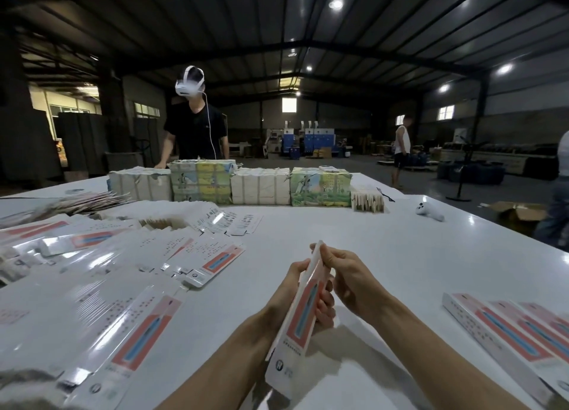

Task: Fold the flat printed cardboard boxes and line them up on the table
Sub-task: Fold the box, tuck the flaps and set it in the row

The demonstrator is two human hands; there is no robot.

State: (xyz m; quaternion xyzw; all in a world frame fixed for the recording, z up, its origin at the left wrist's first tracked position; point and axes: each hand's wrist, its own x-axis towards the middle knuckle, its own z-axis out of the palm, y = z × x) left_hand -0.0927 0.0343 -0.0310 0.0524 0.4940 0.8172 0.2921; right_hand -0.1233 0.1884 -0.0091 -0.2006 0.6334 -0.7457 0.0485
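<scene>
The left grip is curled round the middle of a long box, fingers wrapping behind it. The right grip pinches its top end. The box is held tilted above the bench, front centre. Flat boxes lie fanned at left and folded boxes line up at right. The print is too blurred to read.

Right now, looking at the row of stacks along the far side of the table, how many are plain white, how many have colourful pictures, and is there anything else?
Plain white bundles: 2
Colourful picture bundles: 2
Smaller pale stack at the right end: 1
Total: 5
</scene>
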